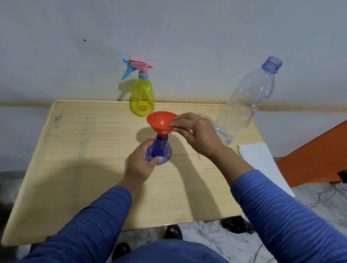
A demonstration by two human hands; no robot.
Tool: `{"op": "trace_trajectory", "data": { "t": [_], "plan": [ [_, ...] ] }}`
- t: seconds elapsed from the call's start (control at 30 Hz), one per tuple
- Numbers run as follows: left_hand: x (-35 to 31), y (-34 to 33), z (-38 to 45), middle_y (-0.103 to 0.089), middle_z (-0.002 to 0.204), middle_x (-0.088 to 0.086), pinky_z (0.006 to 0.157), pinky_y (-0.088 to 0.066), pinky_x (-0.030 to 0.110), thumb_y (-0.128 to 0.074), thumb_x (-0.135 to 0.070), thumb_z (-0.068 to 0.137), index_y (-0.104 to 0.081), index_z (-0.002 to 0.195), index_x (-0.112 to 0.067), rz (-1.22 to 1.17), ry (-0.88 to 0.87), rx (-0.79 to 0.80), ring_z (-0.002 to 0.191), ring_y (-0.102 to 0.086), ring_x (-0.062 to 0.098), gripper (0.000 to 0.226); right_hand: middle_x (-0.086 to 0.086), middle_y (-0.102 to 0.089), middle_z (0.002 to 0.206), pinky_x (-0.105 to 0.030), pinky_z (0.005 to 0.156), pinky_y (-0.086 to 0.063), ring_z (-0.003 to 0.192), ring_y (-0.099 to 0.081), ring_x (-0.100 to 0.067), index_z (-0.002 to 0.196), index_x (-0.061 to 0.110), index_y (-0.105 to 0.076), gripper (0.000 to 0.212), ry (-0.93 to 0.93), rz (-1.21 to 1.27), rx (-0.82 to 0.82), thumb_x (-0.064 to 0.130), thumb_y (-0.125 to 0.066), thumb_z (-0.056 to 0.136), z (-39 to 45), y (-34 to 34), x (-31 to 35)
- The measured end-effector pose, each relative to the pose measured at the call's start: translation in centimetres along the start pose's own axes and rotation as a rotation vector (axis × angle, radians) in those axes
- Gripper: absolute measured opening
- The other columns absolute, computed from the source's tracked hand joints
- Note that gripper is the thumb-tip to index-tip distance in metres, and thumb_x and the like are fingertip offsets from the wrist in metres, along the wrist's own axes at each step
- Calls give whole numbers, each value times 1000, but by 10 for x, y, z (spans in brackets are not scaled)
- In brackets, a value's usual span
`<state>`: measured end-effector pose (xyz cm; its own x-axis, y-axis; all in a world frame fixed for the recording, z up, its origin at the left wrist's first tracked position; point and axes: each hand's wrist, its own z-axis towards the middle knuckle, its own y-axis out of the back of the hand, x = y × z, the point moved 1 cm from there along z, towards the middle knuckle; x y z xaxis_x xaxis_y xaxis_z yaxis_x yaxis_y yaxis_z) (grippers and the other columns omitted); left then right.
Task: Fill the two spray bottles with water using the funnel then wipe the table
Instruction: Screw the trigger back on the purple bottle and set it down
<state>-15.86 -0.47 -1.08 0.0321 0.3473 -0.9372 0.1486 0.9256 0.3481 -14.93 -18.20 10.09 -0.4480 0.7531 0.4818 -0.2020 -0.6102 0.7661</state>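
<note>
A blue spray bottle (pixel 161 150) without its sprayer top stands in the middle of the wooden table (pixel 76 160). My left hand (pixel 142 163) grips its body. An orange funnel (pixel 160 122) sits with its spout in the bottle's neck, and my right hand (pixel 195 132) pinches the funnel's rim. A yellow spray bottle (pixel 142 98) with a pink and blue trigger top stands at the table's far edge. A large clear plastic bottle (pixel 247 101), uncapped, stands at the right with very little water in it.
A white sheet or cloth (pixel 261 161) lies at the table's right edge. An orange piece of furniture (pixel 325 153) stands to the right. A grey wall rises just behind the table. My feet in dark sandals (pixel 173 232) show below the front edge.
</note>
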Motion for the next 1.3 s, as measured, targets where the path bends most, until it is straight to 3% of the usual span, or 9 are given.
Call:
{"op": "trace_trajectory", "data": {
  "t": [0.2, 0.4, 0.57, 0.67, 0.77, 0.9, 1.1, 1.23, 1.3],
  "plan": [
    [-2, 0, 0, -60, 115, -12, 85, -37, 5, -74, -11, 74, -54, 124, -26, -11, -3, -4, 104, -56, 4, 56, -5, -73, 94, -25, 77, -48, 86, -66, -21, 101, 13, -74, 19, -23, 42, -4, 18, -63, 86, 16, 7, -5],
    [-12, 0, -2, -57, 110, -19, 83, -39, 7, -65, -25, 65, -53, 122, -30, -20, 49, -7, 104, -56, 5, 58, 0, -71, 99, -10, 67, -45, 70, -60, 3, 104, 11, -72, 19, -316, 330, 18, 12, -58, 92, 36, 7, -23],
    [-15, 2, 1, -56, 103, -30, 73, -34, -2, -66, -45, 63, -50, 120, -40, 73, 70, 14, 92, -57, -7, 59, -2, -69, 95, -27, 84, -49, 87, -61, -13, 104, 5, -71, 19, -417, 426, -29, 9, -58, 91, 54, -11, -49],
    [-11, -1, 3, -55, 114, -18, 77, -35, 5, -76, -22, 71, -52, 126, -30, 103, 101, -14, 101, -56, 9, 61, -2, -69, 95, -32, 83, -51, 86, -63, -13, 102, 7, -72, 18, -479, 410, 16, 10, -59, 89, 61, -34, -70],
    [-9, -3, 3, -54, 116, -13, 76, -33, -1, -76, -12, 71, -54, 126, -25, 84, 144, -43, 101, -55, 9, 61, -1, -70, 94, -18, 67, -49, 78, -60, -10, 102, 10, -72, 18, -510, 364, 104, 13, -59, 90, 61, -55, -85],
    [-8, -3, 3, -58, 115, -13, 78, -36, -2, -76, -12, 69, -55, 125, -29, 68, 161, -41, 102, -59, 10, 63, -9, -71, 106, -21, 89, -44, 96, -62, -15, 103, 7, -72, 19, -499, 323, 153, 10, -58, 90, 59, -67, -87],
    [-9, -2, 0, -54, 113, -18, 80, -38, -1, -78, -11, 70, -54, 126, -29, 41, 158, -49, 101, -58, 7, 63, -8, -70, 111, -12, 86, -37, 107, -62, -20, 108, 9, -71, 22, -504, 284, 222, 13, -57, 92, 53, -73, -86],
    [-9, -1, 1, -53, 115, -16, 83, -40, 5, -78, -10, 71, -53, 127, -27, 64, 151, -46, 102, -58, 9, 64, -11, -64, 123, -26, 101, -40, 116, -57, -23, 120, 13, -64, 29, -507, 269, 223, 16, -57, 92, 45, -69, -85],
    [-11, -1, 0, -53, 114, -16, 82, -40, 5, -77, -9, 71, -53, 126, -27, 56, 150, -44, 101, -57, 9, 63, -13, -59, 126, -21, 98, -39, 116, -55, -23, 125, 12, -60, 33, -519, 261, 130, 16, -57, 92, 39, -65, -84]
  ]
}}
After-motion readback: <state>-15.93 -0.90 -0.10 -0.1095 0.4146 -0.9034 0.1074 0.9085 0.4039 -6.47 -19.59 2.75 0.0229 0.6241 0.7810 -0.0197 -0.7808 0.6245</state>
